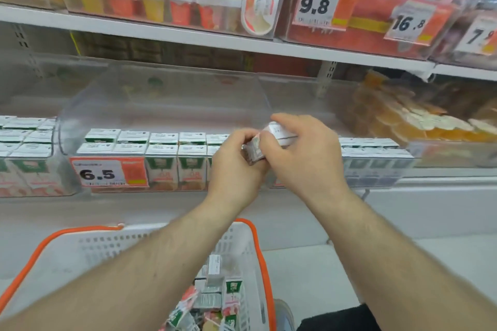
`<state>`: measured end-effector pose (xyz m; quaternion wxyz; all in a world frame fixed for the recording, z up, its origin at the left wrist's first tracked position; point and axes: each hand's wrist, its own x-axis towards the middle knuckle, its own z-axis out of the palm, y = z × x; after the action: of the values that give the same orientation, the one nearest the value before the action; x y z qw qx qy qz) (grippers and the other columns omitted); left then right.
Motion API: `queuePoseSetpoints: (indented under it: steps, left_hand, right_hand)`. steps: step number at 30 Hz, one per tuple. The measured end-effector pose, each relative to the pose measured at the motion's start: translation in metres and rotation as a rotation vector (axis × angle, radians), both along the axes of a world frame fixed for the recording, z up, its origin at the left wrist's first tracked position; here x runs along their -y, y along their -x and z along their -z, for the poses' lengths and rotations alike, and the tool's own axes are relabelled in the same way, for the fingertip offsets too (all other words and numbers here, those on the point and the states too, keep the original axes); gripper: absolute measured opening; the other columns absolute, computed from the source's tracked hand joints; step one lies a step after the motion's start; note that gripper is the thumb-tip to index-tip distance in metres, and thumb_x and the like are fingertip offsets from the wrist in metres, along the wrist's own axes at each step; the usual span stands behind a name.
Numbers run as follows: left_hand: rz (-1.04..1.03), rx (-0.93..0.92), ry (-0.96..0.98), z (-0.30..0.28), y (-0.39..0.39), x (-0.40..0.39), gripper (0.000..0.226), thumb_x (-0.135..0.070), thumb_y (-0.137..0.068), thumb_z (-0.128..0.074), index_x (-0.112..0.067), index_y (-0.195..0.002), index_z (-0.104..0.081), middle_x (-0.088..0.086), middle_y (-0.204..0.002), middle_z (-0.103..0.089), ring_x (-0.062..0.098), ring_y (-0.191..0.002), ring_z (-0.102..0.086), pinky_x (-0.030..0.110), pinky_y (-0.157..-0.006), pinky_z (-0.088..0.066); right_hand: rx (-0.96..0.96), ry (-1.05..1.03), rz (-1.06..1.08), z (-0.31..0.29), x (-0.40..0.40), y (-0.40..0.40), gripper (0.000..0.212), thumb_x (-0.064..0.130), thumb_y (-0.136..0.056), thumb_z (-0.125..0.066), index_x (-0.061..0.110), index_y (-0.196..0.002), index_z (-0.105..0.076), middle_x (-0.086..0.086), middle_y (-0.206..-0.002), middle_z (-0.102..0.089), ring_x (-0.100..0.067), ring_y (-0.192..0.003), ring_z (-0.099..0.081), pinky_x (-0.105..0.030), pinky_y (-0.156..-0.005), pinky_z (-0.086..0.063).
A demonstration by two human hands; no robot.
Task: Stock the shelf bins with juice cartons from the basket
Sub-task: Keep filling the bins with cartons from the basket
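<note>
Two juice cartons (265,142) sit clamped between my left hand (236,166) and right hand (301,153), each grip curled round them, just before the clear shelf bin (161,105), already partly rowed; more wait in the basket (258,255) below.

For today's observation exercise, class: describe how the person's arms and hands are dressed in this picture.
Both forearms are bare, with no sleeves showing as far as the picture's edge. The left hand and right hand wear no gloves, and no rings, watch or wristband can be seen. Fine hair shows on both forearms.
</note>
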<state>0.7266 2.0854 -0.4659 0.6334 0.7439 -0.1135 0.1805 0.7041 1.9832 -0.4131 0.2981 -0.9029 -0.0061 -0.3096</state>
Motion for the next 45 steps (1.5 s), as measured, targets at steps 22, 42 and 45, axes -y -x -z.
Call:
queuePoseSetpoints:
  steps: [22, 42, 45]
  left_hand:
    - [-0.21, 0.28, -0.944, 0.059, -0.015, 0.037, 0.065, -0.02, -0.069, -0.057, -0.027, -0.134, -0.056, 0.015, -0.147, -0.045, 0.035, -0.134, -0.042, 0.046, -0.116, -0.004]
    - [-0.044, 0.287, -0.741, 0.103, 0.027, -0.038, 0.054, -0.017, -0.072, -0.048, -0.014, -0.125, -0.059, 0.006, -0.143, -0.05, 0.025, -0.14, -0.03, 0.041, -0.113, -0.019]
    - [-0.005, 0.018, -0.761, 0.12, 0.043, -0.067, 0.045, -0.014, -0.078, -0.052, -0.017, -0.122, -0.062, 0.0, -0.13, -0.06, 0.021, -0.128, -0.043, 0.032, -0.104, -0.024]
  right_hand:
    - [-0.586, 0.195, 0.336, 0.028, 0.161, -0.136, 0.033, 0.036, -0.091, -0.056, 0.012, -0.109, -0.07, -0.011, -0.1, -0.066, -0.032, -0.085, -0.056, -0.03, -0.076, -0.046]
    - [0.491, 0.42, 0.065, 0.076, 0.063, -0.038, 0.016, 0.019, -0.081, -0.056, 0.011, -0.08, -0.07, -0.006, -0.088, -0.067, -0.031, -0.081, -0.058, -0.04, -0.081, -0.036]
    - [0.484, 0.425, -0.213, 0.094, 0.012, -0.014, 0.013, 0.015, -0.079, -0.057, 0.009, -0.072, -0.067, -0.006, -0.076, -0.062, -0.029, -0.072, -0.052, -0.037, -0.071, -0.031]
